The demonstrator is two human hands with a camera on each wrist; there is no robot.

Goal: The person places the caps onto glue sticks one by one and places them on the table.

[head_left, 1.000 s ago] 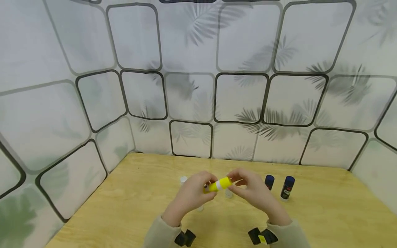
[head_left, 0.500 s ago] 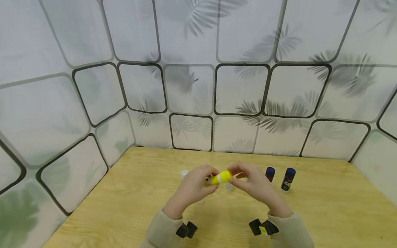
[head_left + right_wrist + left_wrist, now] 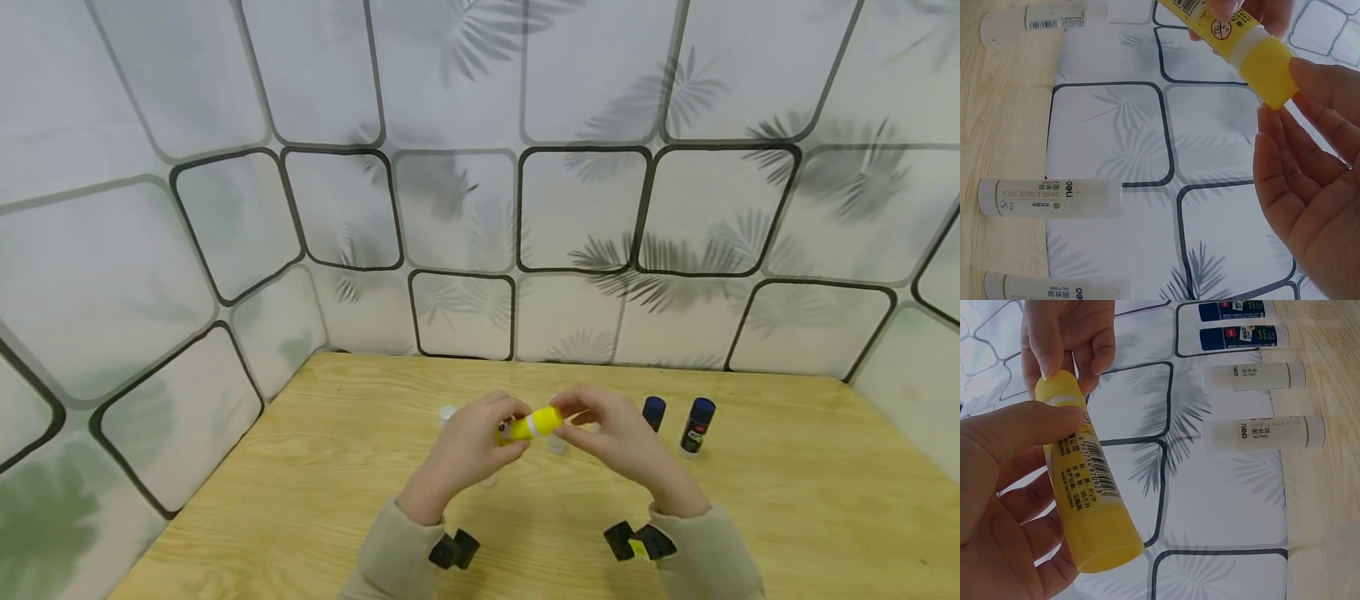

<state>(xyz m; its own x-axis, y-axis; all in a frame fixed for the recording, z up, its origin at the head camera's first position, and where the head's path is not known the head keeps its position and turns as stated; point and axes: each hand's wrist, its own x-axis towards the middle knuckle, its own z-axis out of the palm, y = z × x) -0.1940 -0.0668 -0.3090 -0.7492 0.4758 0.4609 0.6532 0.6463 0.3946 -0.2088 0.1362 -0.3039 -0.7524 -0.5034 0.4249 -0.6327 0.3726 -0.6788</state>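
Note:
A yellow glue stick (image 3: 534, 424) is held tilted above the wooden table between both hands. My left hand (image 3: 468, 442) grips its printed body, the thumb lying across the label near a white band, as the left wrist view shows. The right hand (image 3: 618, 433) pinches the yellow cap (image 3: 1270, 72) at the other end with thumb and fingertips. In the right wrist view the white band shows between cap and body, with the cap end pointing toward the right palm.
Several translucent white glue sticks (image 3: 1266, 432) stand on the table (image 3: 300, 483) beyond and below the hands. Two glue sticks with dark blue caps (image 3: 697, 427) stand to the right of the right hand. A patterned curtain (image 3: 465, 217) closes off the back and left side.
The head view has tilted down, so table and hands appear higher in it. Both hands keep their places on the yellow glue stick, with little visible movement.

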